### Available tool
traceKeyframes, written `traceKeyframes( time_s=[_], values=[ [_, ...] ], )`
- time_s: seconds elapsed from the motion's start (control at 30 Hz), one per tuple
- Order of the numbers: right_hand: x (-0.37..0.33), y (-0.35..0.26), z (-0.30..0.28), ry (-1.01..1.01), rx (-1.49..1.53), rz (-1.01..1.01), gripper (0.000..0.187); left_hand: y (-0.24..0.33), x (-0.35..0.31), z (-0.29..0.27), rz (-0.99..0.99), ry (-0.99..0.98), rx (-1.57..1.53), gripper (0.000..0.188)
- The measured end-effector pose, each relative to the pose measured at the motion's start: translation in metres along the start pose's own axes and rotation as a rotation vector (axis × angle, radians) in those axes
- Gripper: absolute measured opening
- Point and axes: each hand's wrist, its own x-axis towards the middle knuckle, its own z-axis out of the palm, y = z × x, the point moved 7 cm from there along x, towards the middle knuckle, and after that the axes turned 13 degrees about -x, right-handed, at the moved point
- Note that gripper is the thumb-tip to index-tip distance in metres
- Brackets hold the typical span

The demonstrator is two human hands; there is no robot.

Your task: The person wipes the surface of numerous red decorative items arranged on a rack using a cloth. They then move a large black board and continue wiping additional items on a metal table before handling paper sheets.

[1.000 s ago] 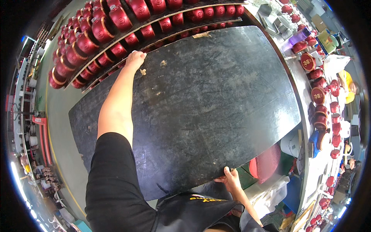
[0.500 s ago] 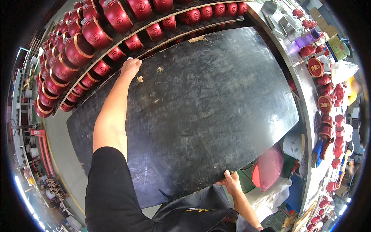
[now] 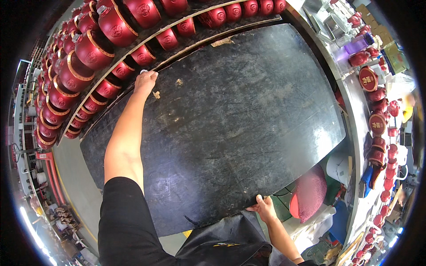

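A large dark board (image 3: pixel 230 119) with a scuffed, worn surface lies in front of me, tilted across the view. My left arm stretches over it, and my left hand (image 3: pixel 145 83) is closed on its far edge. A small whitish patch shows at those fingertips; I cannot tell what it is. At the near edge, my right hand (image 3: pixel 263 208) grips the board with the thumb on top and the fingers partly hidden under it. Beyond the far edge stand rows of dark red rounded pots (image 3: pixel 143 55) with gold rims.
Shelf boards (image 3: pixel 173 27) packed with red pots run along the far left. On the right, a long bench (image 3: pixel 355 102) carries red pots, lids and a purple container (image 3: pixel 355 46). A maroon cushioned stool (image 3: pixel 310 195) and a white bucket (image 3: pixel 339 167) stand below it.
The pots and shelves have shifted slightly down and left in view. Both hands keep their hold on the board, which sits almost as before.
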Motion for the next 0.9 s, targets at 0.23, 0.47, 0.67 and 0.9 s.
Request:
traceKeyframes(
  time_s=[0.23, 0.47, 0.67, 0.9],
  values=[
    [0.002, -0.005, 0.005, 0.022, -0.023, -0.035, 0.04, -0.001, -0.002, -0.004, 0.005, 0.0, 0.014, 0.032],
    [0.009, -0.002, 0.006, 0.007, 0.004, 0.008, 0.039, -0.006, -0.01, -0.01, 0.016, 0.055, 0.032, 0.03],
    [0.011, 0.007, 0.007, 0.04, -0.001, -0.014, 0.031, -0.012, -0.003, -0.007, 0.128, 0.045, 0.061, 0.03],
    [0.01, 0.006, 0.011, 0.092, -0.037, -0.027, 0.03, -0.011, -0.01, -0.001, 0.102, 0.056, 0.048, 0.029]
  ],
)
